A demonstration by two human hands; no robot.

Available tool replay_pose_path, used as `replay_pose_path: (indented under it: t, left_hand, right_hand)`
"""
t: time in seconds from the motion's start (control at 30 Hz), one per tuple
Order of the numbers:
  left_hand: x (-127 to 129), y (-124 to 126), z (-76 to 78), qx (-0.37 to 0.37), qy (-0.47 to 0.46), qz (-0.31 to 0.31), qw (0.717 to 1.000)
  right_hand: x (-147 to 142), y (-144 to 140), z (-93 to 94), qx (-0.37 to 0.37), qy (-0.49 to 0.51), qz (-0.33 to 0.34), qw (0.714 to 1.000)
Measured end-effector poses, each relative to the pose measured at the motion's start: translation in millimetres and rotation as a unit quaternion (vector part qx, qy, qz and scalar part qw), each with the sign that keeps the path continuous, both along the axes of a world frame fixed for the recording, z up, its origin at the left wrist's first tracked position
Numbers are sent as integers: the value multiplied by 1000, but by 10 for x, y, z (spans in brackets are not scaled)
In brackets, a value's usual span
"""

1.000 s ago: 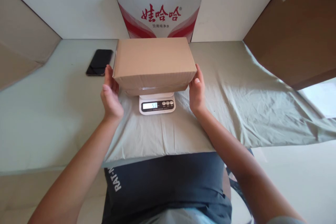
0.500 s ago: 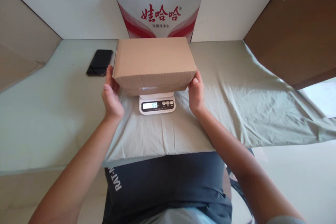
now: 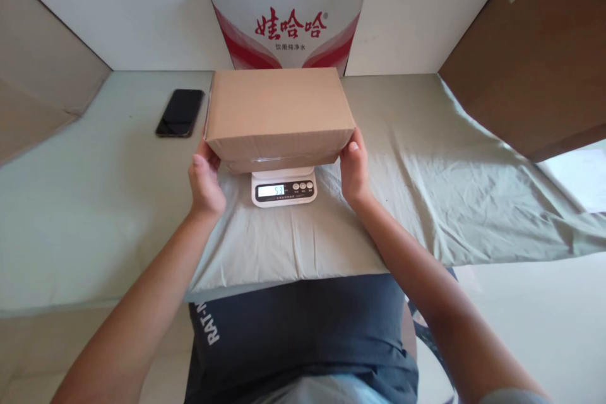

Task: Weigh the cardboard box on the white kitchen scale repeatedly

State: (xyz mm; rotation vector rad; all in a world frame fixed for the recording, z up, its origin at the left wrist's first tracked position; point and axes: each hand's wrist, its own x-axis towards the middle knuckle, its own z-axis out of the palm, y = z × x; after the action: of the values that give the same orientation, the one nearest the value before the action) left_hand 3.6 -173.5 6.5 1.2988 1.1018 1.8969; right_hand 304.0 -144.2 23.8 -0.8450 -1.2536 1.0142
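White panels wall off the back of your desk (image 3: 71, 202), and a pale green cloth (image 3: 426, 189) covers its middle and right. Centre stage, a plain cardboard box (image 3: 279, 110) sits on a small white kitchen scale (image 3: 283, 186), display lit with a reading. Your left hand (image 3: 204, 180) cups the box's near left corner, your right hand (image 3: 354, 167) presses its near right corner: both spread flat against the sides, not wrapped around anything. Looks like the weighing step, box steadied on the platform. Any lift from here calls for an even grip on both sides. A black phone (image 3: 180, 112) lies off to the left, a red-and-white printed carton (image 3: 286, 22) stands behind.
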Motion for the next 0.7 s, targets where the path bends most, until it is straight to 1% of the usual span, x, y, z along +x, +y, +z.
replay_pose_path:
  t: [0.1,0.37,0.57,0.7]
  left_hand:
    - [55,-16,36,1,-3,0,1000]
    - [149,-38,103,6,7,-61,998]
    - [152,-37,105,29,28,-80,996]
    - [155,-23,94,30,23,-80,996]
  right_hand:
    - [-3,-15,-11,9,10,15,1000]
    - [2,-9,-32,24,-20,33,999]
    - [-19,-30,-3,67,-30,44,996]
    - [-28,-27,-20,60,-40,41,997]
